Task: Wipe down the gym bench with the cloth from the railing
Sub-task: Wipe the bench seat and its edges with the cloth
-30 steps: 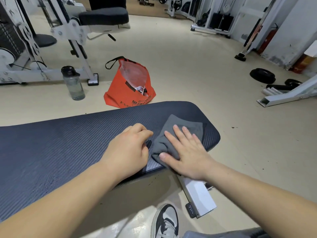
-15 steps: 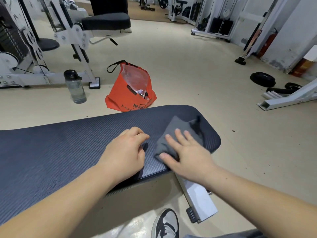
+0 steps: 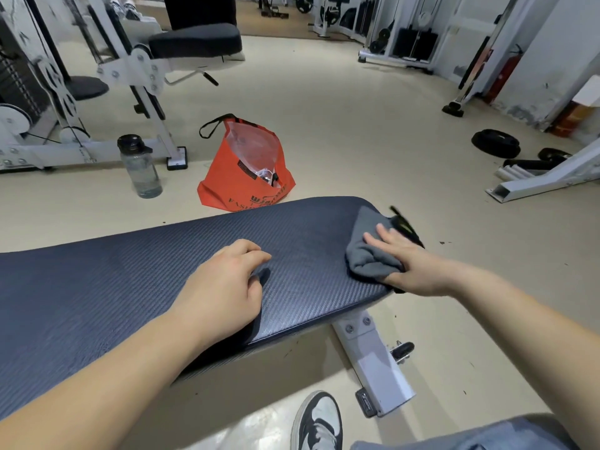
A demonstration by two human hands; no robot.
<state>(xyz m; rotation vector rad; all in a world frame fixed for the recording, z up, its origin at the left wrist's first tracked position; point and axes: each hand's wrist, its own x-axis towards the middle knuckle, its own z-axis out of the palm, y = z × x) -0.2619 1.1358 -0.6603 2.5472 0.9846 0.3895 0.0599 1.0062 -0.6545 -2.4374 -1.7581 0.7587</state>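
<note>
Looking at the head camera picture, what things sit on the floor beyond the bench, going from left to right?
water bottle → orange bag → black weight plate

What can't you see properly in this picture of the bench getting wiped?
All in the head view:
- The bench: its left end is cut off by the picture's left edge.
- The cloth: part lies hidden under the right hand, and the dark bit at its far corner is too blurred to tell.
- The orange bag: its lower print is hidden behind the bench.
- The shoe: cut off by the bottom edge.
</note>
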